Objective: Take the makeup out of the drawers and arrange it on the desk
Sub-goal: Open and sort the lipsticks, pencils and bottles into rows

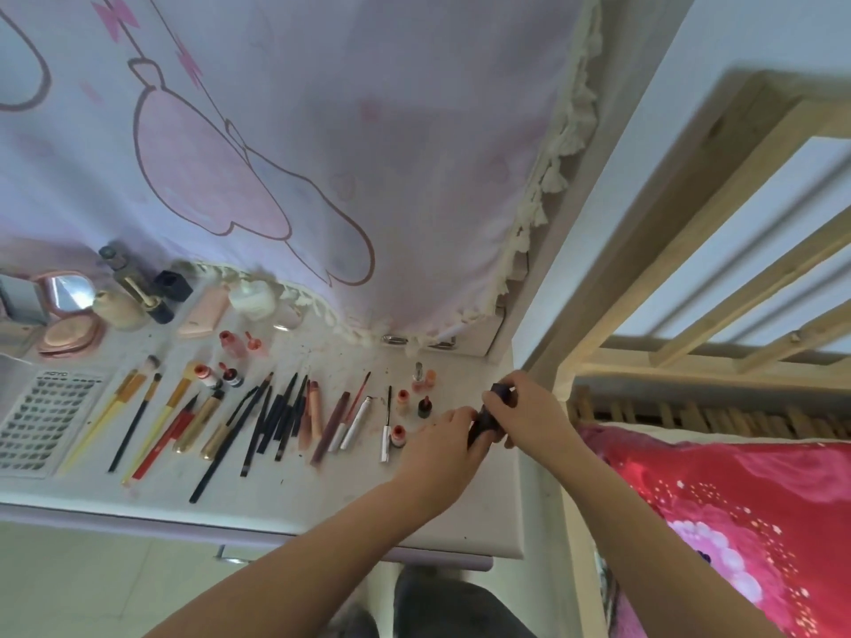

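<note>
Pink cartoon curtain (285, 145) hangs over the back of the white surface (299, 490), fringe touching it at 12 o'clock. Wooden bed frame (718, 250) at 3 o'clock, red floral blanket (737, 522) at 4 o'clock. Lash tray (43, 421) at 9 o'clock on the surface. Open pink compact (69, 315) with mirror at 10 o'clock, beige bottle (117, 308) and dark gold-trim bottle (138, 287) just beside it, white jar (252, 299) near the fringe. Row of brushes (142, 412) then dark pencils (271, 416) lie side by side across the middle, tips toward 1 o'clock. Small orange-capped bottles (403, 400) stand near the hands. Left hand (442, 453) and right hand (529, 412) meet at the surface's 3 o'clock edge, both grasping one dark tube (488, 419): right fingers curled round its upper end, left pinching the lower end. Tube held tilted just above the surface, its middle partly hidden by fingers. Drawer handle (225, 555) under the front edge at 6 o'clock
</note>
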Tool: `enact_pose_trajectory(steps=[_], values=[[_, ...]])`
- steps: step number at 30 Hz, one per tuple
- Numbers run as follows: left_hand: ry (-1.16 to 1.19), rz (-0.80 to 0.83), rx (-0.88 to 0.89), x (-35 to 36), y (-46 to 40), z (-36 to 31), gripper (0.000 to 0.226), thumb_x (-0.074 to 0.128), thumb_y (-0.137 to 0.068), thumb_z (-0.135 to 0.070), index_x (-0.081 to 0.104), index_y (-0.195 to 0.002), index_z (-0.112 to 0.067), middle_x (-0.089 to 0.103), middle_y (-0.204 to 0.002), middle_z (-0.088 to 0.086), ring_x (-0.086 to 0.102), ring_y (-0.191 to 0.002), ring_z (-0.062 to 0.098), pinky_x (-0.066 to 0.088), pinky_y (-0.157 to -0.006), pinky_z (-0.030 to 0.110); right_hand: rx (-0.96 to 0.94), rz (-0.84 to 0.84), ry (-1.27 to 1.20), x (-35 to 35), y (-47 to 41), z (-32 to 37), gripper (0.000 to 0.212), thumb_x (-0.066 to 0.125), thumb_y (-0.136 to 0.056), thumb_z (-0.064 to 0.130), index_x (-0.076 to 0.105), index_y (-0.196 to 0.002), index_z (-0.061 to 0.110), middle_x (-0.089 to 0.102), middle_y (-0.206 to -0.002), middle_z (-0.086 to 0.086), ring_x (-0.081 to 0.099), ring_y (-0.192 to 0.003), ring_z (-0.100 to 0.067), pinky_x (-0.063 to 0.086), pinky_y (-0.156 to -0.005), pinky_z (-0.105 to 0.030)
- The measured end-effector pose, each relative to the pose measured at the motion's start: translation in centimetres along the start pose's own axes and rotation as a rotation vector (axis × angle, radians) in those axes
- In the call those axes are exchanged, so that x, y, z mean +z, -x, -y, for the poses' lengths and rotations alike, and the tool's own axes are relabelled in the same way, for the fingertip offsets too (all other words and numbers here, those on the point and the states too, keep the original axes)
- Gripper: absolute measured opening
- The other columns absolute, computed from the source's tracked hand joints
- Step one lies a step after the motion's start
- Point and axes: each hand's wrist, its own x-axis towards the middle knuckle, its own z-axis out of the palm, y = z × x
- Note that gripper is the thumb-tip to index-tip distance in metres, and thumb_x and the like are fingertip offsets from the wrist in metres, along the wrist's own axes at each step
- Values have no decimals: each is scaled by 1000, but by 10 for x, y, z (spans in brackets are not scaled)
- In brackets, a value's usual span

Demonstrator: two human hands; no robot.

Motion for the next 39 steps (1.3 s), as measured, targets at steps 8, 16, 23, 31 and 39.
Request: enact_pose_trajectory(steps=[8,16,23,31,39], values=[[61,124,69,-10,43,10,27,36,-100,-36,50,-110,-15,57,-82,-2,53,-66,12,42,-56,23,77,191,-104,10,43,1,24,52,-93,37,52,-87,14,55,-56,1,43,-42,-11,35,-44,-22],[179,172,12,-10,103,50,12,43,-99,-30,50,-103,-21,60,-86,-3,56,-73,11,47,-71,23,127,192,-282,7,83,-6,25,52,-96,32,52,-86,9,48,-55,0,39,-42,-9,28,-42,-21],[444,62,-123,5,102,42,21,50,-96,-21,46,-116,-17,65,-114,1,63,-98,11,51,-91,29,143,192,-681,-8,80,-24,18,51,-95,5,52,-113,9,68,-98,-6,63,-83,-14,51,-64,-25],[317,-236,-310,44,48,4,24,57,-91,-33,53,-114,-26,53,-94,-7,50,-78,6,45,-79,18,-81,191,-80,-1,17,-50,27,60,-91,19,60,-118,14,64,-110,-2,58,-104,-17,45,-90,-28],[350,-374,-524,66,9,-9,31,49,-96,-35,43,-125,-26,61,-89,-7,62,-59,8,48,-60,13,-249,211,89,14,-36,-48,26,55,-95,19,47,-119,16,56,-111,3,57,-96,-12,43,-78,-15]])
